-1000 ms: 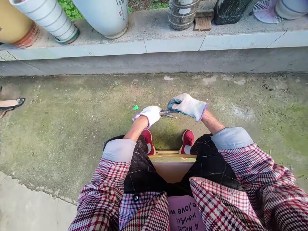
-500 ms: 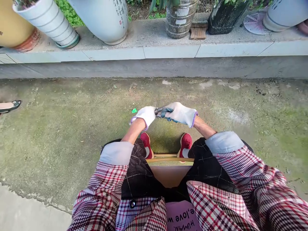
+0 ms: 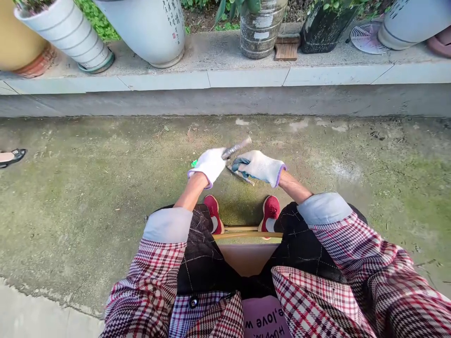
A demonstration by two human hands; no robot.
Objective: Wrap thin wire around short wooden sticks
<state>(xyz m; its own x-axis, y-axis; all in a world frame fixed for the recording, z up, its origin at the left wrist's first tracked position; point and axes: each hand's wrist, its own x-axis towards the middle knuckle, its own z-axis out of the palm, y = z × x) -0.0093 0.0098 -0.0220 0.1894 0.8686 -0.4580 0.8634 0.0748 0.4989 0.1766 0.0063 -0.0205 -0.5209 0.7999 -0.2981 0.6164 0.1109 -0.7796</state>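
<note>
My left hand (image 3: 210,164), in a white knit glove with a purple cuff, is closed around a grey ridged rod (image 3: 232,149). Its pale, motion-blurred end points up and to the right. My right hand (image 3: 259,167), gloved in white with blue-grey coated fingertips, pinches a thin dark stick (image 3: 247,179). The stick's pale tip slants down to the right below the fingers. Both hands are close together above the concrete floor, with a small gap between them. My fingers hide parts of both pieces, and their exact kind is unclear.
A low tiled ledge (image 3: 169,79) runs across the front, bearing several plant pots, including a large white pot (image 3: 148,28). A green scrap (image 3: 194,163) lies beside my left hand. Red shoes (image 3: 271,210) stand below. At far left is another person's foot (image 3: 12,157).
The hands, earlier joined over one ridged piece, have come slightly apart. The rod in my left hand now points up right, and the thin stick shows under my right hand.
</note>
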